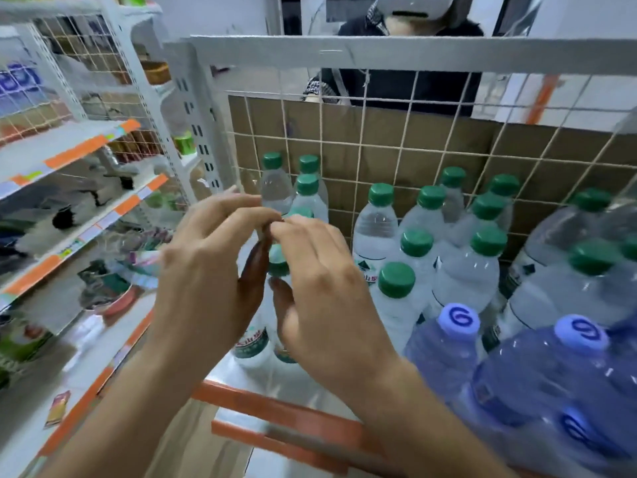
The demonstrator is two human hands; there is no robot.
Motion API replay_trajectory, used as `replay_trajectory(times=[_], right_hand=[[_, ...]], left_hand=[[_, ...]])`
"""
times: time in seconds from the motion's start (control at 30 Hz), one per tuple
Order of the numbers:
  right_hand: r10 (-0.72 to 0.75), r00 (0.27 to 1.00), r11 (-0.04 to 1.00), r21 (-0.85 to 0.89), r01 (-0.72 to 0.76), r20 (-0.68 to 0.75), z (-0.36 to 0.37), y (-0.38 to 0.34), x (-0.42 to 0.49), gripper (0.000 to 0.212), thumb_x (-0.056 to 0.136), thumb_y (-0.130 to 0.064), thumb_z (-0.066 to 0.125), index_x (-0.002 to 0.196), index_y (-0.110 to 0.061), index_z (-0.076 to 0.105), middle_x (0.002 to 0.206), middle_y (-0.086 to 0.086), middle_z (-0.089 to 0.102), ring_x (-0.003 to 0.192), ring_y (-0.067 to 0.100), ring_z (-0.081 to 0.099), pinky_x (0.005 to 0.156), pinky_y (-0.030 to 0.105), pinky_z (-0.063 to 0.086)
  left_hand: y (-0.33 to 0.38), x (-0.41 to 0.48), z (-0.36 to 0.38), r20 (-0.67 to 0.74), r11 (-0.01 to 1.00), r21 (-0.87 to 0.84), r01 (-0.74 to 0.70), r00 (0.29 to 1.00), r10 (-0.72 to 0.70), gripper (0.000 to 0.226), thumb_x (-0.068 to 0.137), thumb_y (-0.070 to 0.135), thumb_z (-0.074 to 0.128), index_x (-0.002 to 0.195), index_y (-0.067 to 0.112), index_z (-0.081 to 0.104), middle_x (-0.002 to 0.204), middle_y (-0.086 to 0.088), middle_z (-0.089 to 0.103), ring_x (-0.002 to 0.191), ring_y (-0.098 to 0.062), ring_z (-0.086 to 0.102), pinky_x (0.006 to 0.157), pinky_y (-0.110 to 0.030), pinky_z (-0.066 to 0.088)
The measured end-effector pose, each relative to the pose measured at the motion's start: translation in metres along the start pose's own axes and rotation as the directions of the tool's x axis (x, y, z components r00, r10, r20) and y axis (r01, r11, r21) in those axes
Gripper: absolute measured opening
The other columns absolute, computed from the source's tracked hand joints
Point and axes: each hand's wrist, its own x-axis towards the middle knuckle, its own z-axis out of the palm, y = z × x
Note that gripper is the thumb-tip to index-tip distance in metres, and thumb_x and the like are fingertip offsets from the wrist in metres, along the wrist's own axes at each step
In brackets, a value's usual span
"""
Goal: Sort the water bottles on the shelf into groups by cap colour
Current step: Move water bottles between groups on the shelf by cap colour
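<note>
Clear water bottles with green caps [396,279] stand in a crowd on the shelf [272,377], from the back left corner to the right side. Purple-tinted bottles with pale purple caps marked with a 6 [458,320] are grouped at the front right. My left hand [206,270] and my right hand [327,281] are raised side by side at the left end of the shelf. Their fingertips meet above one green-capped bottle [278,260], which shows between my thumbs. The fingers are only slightly bent, and I see nothing gripped in either hand.
A wire mesh backed with cardboard [406,143] closes the rear of the shelf, and a person in dark clothes [406,88] stands behind it. An orange strip [275,405] edges the front. Another shelving unit [69,150] with assorted goods stands to the left.
</note>
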Motion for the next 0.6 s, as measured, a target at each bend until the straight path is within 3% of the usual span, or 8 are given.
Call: replay_trajectory(times=[0.07,0.2,0.3,0.37,0.43,0.5,0.6], right_hand=[[-0.011,0.998,1.0,0.008,0.012,-0.064,-0.029,0.0,-0.006,0.046,0.072,0.001,0.056,0.117,-0.006,0.057,0.118,0.011,0.059,0.112,0.026,0.051,0.102,0.032,0.038],[0.021,0.99,0.995,-0.097,-0.035,-0.138,-0.089,0.025,-0.028,0.041,0.072,0.003,0.058,0.111,-0.007,0.062,0.113,0.008,0.062,0.109,0.025,0.055,0.097,0.027,0.04],[0.107,0.974,0.974,-0.174,-0.143,-0.199,-0.128,0.054,-0.051,0.031,0.077,0.0,0.056,0.104,-0.009,0.067,0.108,0.005,0.063,0.107,0.022,0.056,0.093,0.021,0.04],[0.167,0.957,0.948,-0.23,-0.222,-0.238,-0.145,0.073,-0.068,0.027,0.079,-0.003,0.055,0.101,-0.01,0.068,0.104,0.003,0.064,0.103,0.022,0.057,0.09,0.017,0.037],[0.237,0.942,0.909,-0.287,-0.301,-0.237,-0.15,0.091,-0.084,0.028,0.078,-0.007,0.053,0.102,-0.012,0.066,0.102,0.001,0.064,0.099,0.022,0.057,0.089,0.02,0.038],[0.301,0.929,0.876,-0.322,-0.359,-0.216,-0.145,0.106,-0.098,0.033,0.074,-0.012,0.052,0.105,-0.013,0.063,0.102,0.003,0.064,0.095,0.025,0.059,0.086,0.03,0.047],[0.333,0.928,0.867,-0.331,-0.372,-0.168,-0.126,0.114,-0.117,0.046,0.071,-0.013,0.056,0.117,-0.011,0.057,0.115,0.007,0.058,0.099,0.029,0.058,0.088,0.036,0.048]], left_hand=[[0.027,0.003,0.002,-0.035,0.991,-0.127,-0.029,0.999,0.025,0.028,0.082,-0.004,0.061,0.107,0.009,0.067,0.108,-0.003,0.063,0.102,-0.008,0.056,0.093,-0.009,0.037],[0.085,-0.003,0.02,-0.011,0.925,-0.373,-0.065,0.998,0.065,0.032,0.085,0.004,0.055,0.116,0.011,0.061,0.108,0.004,0.06,0.097,-0.011,0.062,0.087,-0.026,0.051],[0.13,-0.015,0.047,0.082,0.894,-0.437,-0.095,0.986,0.145,0.04,0.086,0.017,0.055,0.126,0.013,0.054,0.115,0.004,0.061,0.101,-0.008,0.059,0.087,-0.021,0.048],[0.153,-0.024,0.071,0.126,0.911,-0.393,-0.126,0.974,0.189,0.047,0.084,0.022,0.054,0.13,0.013,0.049,0.119,0.0,0.06,0.107,-0.012,0.053,0.091,-0.018,0.04],[0.167,-0.033,0.096,0.137,0.953,-0.263,-0.147,0.973,0.188,0.047,0.083,0.022,0.054,0.128,0.009,0.051,0.118,-0.007,0.061,0.11,-0.021,0.051,0.094,-0.026,0.038],[0.175,-0.044,0.114,0.149,0.99,-0.116,-0.083,0.984,0.1,0.043,0.084,0.024,0.052,0.124,0.007,0.055,0.116,-0.012,0.062,0.113,-0.03,0.053,0.096,-0.04,0.042],[0.178,-0.062,0.132,0.067,0.999,-0.039,-0.021,0.997,0.023,0.038,0.081,0.009,0.062,0.118,0.004,0.059,0.119,-0.018,0.059,0.112,-0.038,0.052,0.096,-0.042,0.04]])
